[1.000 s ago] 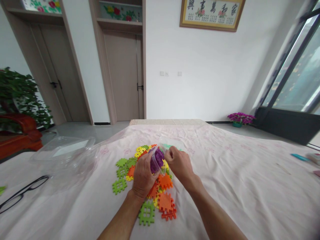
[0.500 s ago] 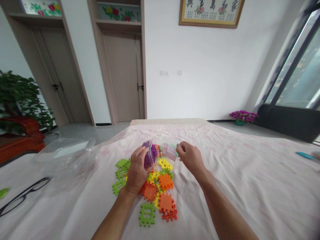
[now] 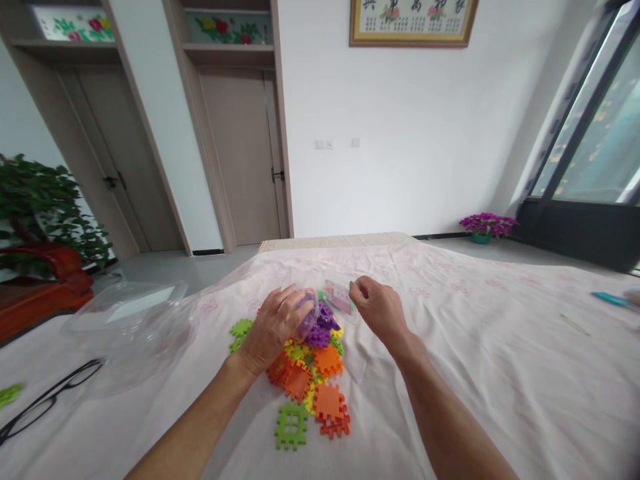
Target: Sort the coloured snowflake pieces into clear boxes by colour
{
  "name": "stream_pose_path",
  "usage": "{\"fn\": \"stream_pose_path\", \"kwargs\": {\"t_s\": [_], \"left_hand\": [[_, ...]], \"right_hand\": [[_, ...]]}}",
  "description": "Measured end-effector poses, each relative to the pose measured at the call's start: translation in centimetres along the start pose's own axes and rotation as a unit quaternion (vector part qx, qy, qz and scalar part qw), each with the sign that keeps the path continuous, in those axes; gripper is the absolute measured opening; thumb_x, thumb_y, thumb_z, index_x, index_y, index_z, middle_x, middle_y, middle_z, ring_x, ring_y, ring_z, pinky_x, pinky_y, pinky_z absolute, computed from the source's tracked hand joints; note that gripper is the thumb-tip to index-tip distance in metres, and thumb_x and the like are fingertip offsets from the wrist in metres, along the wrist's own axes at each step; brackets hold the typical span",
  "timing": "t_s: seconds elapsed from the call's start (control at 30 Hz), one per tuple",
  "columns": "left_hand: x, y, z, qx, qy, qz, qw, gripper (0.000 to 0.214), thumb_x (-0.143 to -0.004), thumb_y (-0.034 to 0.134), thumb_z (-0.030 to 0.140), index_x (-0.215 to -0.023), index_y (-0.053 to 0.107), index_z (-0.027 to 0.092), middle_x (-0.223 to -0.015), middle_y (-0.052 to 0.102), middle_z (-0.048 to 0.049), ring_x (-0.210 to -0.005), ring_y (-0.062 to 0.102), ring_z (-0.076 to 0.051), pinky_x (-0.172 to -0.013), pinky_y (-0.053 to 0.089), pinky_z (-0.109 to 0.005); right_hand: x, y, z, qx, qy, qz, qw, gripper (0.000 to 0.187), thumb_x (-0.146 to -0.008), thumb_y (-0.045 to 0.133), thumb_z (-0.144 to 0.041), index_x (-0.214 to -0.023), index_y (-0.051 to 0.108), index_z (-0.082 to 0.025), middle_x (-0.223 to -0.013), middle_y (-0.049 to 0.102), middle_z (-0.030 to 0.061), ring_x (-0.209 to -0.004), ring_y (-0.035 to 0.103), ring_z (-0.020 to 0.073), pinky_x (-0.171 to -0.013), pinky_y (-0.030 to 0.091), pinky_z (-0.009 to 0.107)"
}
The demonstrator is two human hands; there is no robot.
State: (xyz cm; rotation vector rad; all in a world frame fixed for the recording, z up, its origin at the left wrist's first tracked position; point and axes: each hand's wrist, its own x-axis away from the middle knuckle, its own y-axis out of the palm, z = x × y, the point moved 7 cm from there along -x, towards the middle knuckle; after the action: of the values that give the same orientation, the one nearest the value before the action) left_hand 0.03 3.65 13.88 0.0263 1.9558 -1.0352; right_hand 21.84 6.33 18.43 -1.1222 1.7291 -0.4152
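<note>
My left hand (image 3: 275,323) is closed around a clear plastic box (image 3: 309,313), tipped over the pile. Purple interlocking pieces (image 3: 320,330) spill from it onto yellow pieces (image 3: 300,351) and orange pieces (image 3: 329,360). My right hand (image 3: 377,305) is closed, its fingertips at the edge of a clear plastic lid (image 3: 340,297) with a pinkish label; whether the lid joins the box cannot be made out. A green square piece (image 3: 291,425) lies at the near side of the pile. More green pieces (image 3: 241,328) show left of it, partly behind my left hand.
A large clear plastic container (image 3: 135,303) lies on the pale bedsheet (image 3: 475,373) at the left. Black-framed glasses (image 3: 55,393) and a light green piece (image 3: 10,395) are nearer me. At the far right lies a blue object (image 3: 613,299), with a thin stick (image 3: 575,325) closer in.
My left hand has turned the box over and downward, and purple pieces have come out onto the pile. My right hand has stayed nearly in place at the lid.
</note>
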Motion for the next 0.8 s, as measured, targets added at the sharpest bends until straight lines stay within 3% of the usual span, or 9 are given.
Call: {"fn": "stream_pose_path", "kwargs": {"t_s": [0.13,0.2,0.27,0.33,0.43,0.53,0.67,0.8], "left_hand": [[0.6,-0.8,-1.3,-0.015,-0.036,0.037,0.999,0.054,-0.092,0.052,0.01,-0.141,0.043,0.03,-0.134,0.055,-0.0079,-0.139,0.04,-0.027,-0.114,0.038,-0.053],[1.1,-1.3,-2.1,-0.004,-0.082,0.072,0.994,0.056,-0.089,0.06,0.017,-0.141,0.042,0.028,-0.135,0.053,-0.0096,-0.138,0.04,-0.028,-0.113,0.039,-0.052],[1.9,-1.9,-3.0,0.023,-0.149,0.12,0.981,0.064,-0.085,0.068,0.025,-0.142,0.039,0.025,-0.136,0.051,-0.012,-0.136,0.042,-0.03,-0.113,0.039,-0.051],[2.8,-2.3,-3.9,0.058,-0.224,0.171,0.958,0.078,-0.078,0.076,0.032,-0.144,0.035,0.022,-0.138,0.048,-0.0137,-0.134,0.044,-0.03,-0.11,0.042,-0.051],[4.3,-2.4,-4.5,0.114,-0.298,0.216,0.923,0.092,-0.069,0.083,0.037,-0.144,0.032,0.022,-0.138,0.046,-0.0143,-0.13,0.048,-0.031,-0.106,0.046,-0.05],[5.2,-2.3,-4.1,0.164,-0.329,0.227,0.902,0.096,-0.062,0.087,0.039,-0.142,0.035,0.022,-0.137,0.046,-0.0142,-0.129,0.049,-0.031,-0.103,0.048,-0.049],[6.3,-2.8,-3.0,0.22,-0.359,0.239,0.875,0.098,-0.057,0.09,0.042,-0.138,0.038,0.022,-0.136,0.046,-0.0143,-0.123,0.055,-0.03,-0.1,0.052,-0.048],[8.0,-3.9,-2.6,0.259,-0.389,0.256,0.846,0.097,-0.055,0.091,0.04,-0.136,0.039,0.023,-0.138,0.046,-0.0138,-0.122,0.056,-0.029,-0.102,0.05,-0.05]], "right_hand": [[-0.1,-1.4,0.4,-0.031,0.008,0.04,0.999,0.032,-0.089,0.049,-0.034,-0.06,0.049,-0.02,-0.055,0.053,-0.0013,-0.051,0.045,0.0107,-0.055,0.023,0.026],[-0.1,-1.9,1.0,-0.099,0.034,0.058,0.993,0.032,-0.089,0.05,-0.036,-0.061,0.051,-0.02,-0.056,0.056,-0.0004,-0.052,0.051,0.0113,-0.054,0.029,0.024],[-0.1,-1.9,1.6,-0.216,0.069,0.055,0.972,0.031,-0.088,0.05,-0.039,-0.065,0.056,-0.019,-0.056,0.058,0.0004,-0.05,0.055,0.0122,-0.052,0.036,0.023],[-0.2,-1.3,2.0,-0.347,0.104,0.035,0.931,0.03,-0.086,0.051,-0.041,-0.07,0.06,-0.018,-0.054,0.058,-0.0001,-0.045,0.055,0.0124,-0.048,0.04,0.023],[0.0,0.5,2.1,-0.486,0.168,-0.031,0.857,0.026,-0.08,0.056,-0.04,-0.074,0.062,-0.016,-0.05,0.056,-0.002,-0.037,0.051,0.0113,-0.039,0.04,0.022],[0.7,2.8,1.2,-0.537,0.213,-0.133,0.805,0.026,-0.075,0.063,-0.039,-0.084,0.066,-0.014,-0.05,0.057,-0.0022,-0.037,0.052,0.0108,-0.035,0.04,0.021],[2.1,4.6,-1.2,-0.561,0.213,-0.216,0.77,0.035,-0.081,0.064,-0.041,-0.101,0.066,-0.013,-0.054,0.062,0.0,-0.039,0.055,0.0109,-0.039,0.046,0.021],[3.7,5.7,-3.4,-0.566,0.213,-0.29,0.741,0.048,-0.092,0.052,-0.048,-0.122,0.06,-0.012,-0.058,0.066,0.0038,-0.044,0.06,0.014,-0.044,0.049,0.023]]}}
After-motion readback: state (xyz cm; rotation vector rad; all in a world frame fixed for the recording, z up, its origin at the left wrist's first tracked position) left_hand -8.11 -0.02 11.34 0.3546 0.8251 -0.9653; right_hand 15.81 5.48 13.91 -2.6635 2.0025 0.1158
